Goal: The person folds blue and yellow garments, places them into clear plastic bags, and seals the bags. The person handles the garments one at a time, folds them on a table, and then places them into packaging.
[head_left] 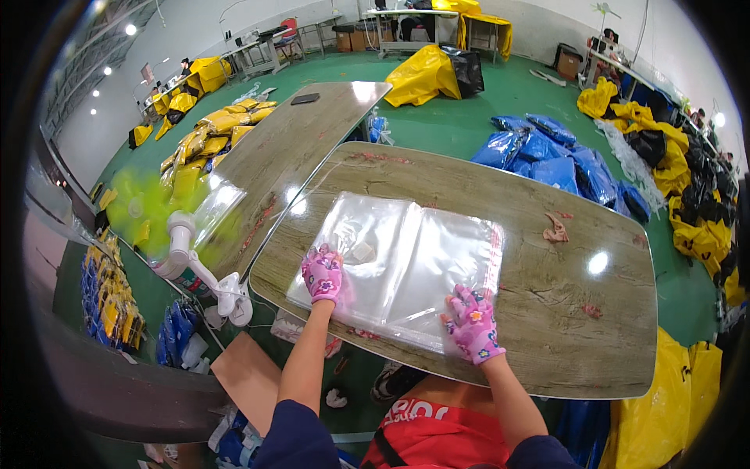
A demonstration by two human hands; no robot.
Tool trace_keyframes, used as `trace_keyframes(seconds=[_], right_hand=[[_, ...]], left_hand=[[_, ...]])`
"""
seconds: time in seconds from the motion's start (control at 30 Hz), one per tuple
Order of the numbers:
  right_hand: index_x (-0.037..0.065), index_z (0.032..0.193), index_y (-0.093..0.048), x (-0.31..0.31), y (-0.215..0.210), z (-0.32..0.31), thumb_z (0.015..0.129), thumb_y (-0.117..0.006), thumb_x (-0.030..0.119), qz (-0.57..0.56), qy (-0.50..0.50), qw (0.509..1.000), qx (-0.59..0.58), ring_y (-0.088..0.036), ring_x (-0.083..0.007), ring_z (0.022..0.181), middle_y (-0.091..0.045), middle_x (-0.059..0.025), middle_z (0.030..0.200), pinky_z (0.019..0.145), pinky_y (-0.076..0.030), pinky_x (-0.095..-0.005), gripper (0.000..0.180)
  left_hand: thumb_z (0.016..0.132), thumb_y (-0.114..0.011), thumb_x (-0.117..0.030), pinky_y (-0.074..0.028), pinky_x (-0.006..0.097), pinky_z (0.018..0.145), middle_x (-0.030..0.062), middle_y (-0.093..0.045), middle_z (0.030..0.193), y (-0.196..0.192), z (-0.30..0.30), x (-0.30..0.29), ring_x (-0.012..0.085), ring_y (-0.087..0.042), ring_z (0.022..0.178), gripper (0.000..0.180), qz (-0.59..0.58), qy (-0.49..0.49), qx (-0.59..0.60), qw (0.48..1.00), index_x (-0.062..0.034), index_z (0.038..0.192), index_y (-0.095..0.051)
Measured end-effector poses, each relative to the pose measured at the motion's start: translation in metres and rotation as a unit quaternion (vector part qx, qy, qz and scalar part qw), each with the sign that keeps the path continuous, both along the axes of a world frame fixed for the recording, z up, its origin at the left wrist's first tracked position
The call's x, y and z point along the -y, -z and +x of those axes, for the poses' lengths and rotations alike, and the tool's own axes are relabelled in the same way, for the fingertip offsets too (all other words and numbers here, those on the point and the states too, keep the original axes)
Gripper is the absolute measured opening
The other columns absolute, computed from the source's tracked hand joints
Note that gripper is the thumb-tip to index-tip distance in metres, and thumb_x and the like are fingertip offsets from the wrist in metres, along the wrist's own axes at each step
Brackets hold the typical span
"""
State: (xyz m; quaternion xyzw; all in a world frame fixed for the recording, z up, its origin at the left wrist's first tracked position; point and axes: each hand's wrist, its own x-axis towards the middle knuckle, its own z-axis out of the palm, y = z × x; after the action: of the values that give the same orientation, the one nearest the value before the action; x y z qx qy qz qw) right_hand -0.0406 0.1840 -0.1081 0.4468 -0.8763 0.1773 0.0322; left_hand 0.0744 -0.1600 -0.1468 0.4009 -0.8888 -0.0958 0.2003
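A stack of clear plastic bags (pixel 406 258) lies flat on the wooden table (pixel 562 297) in front of me. My left hand (pixel 323 273), in a pink flowered glove, presses on the stack's near left part. My right hand (pixel 472 322), in the same kind of glove, rests on the near right corner of the stack, fingers curled at its edge. Whether either hand pinches a bag is not visible.
A second wooden table (pixel 289 148) stands at the left with a dark phone (pixel 305 98) on it. A spinning green fan (pixel 168 215) sits at the left. Blue bags (pixel 555 156) and yellow bags (pixel 426 74) lie on the green floor beyond.
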Motion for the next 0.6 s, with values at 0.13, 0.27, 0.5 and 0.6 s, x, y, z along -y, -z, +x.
trace_keyframes(seconds=[0.13, 0.27, 0.5, 0.6], right_hand=[[0.011, 0.110, -0.062, 0.068, -0.024, 0.021, 0.091, -0.050, 0.034, -0.018, -0.059, 0.994, 0.089, -0.055, -0.0324, 0.106, -0.059, -0.0129, 0.114, 0.094, -0.043, -0.0429, 0.032], [0.007, 0.104, -0.058, 0.182, -0.038, 0.072, 0.090, -0.054, 0.035, -0.055, -0.154, 0.975, 0.154, -0.056, -0.0356, 0.100, -0.056, -0.0164, 0.109, 0.086, -0.047, -0.0446, 0.031], [0.012, 0.107, -0.062, 0.220, -0.014, 0.078, 0.082, -0.062, 0.046, 0.004, -0.057, 0.994, 0.094, -0.059, -0.0310, 0.099, -0.059, -0.0141, 0.115, 0.083, -0.048, -0.0447, 0.043], [0.013, 0.090, -0.066, 0.217, -0.007, 0.071, 0.084, -0.060, 0.032, -0.042, -0.025, 0.992, 0.116, -0.060, -0.0296, 0.092, -0.065, -0.0114, 0.101, 0.079, -0.048, -0.0443, 0.020]], left_hand=[[0.078, -0.065, -0.015, -0.047, 0.037, 0.093, 0.0177, -0.064, 0.114, -0.016, -0.003, 0.003, 0.0304, -0.061, 0.105, 0.033, 0.134, 0.000, -0.140, 0.981, -0.0034, 0.109, -0.067], [0.089, -0.057, -0.003, -0.044, 0.030, 0.098, 0.0147, -0.063, 0.119, -0.012, 0.013, 0.015, 0.0216, -0.060, 0.110, 0.030, 0.288, 0.024, -0.418, 0.861, 0.0052, 0.118, -0.059], [0.093, -0.048, -0.002, -0.040, 0.027, 0.101, 0.0119, -0.058, 0.127, -0.009, 0.076, 0.033, 0.0194, -0.055, 0.117, 0.036, 0.312, 0.031, -0.375, 0.872, 0.0028, 0.129, -0.053], [0.093, -0.048, -0.006, -0.041, 0.028, 0.098, 0.0145, -0.057, 0.130, -0.016, 0.068, 0.010, 0.0214, -0.054, 0.117, 0.040, 0.264, 0.065, -0.289, 0.918, 0.0013, 0.132, -0.051]])
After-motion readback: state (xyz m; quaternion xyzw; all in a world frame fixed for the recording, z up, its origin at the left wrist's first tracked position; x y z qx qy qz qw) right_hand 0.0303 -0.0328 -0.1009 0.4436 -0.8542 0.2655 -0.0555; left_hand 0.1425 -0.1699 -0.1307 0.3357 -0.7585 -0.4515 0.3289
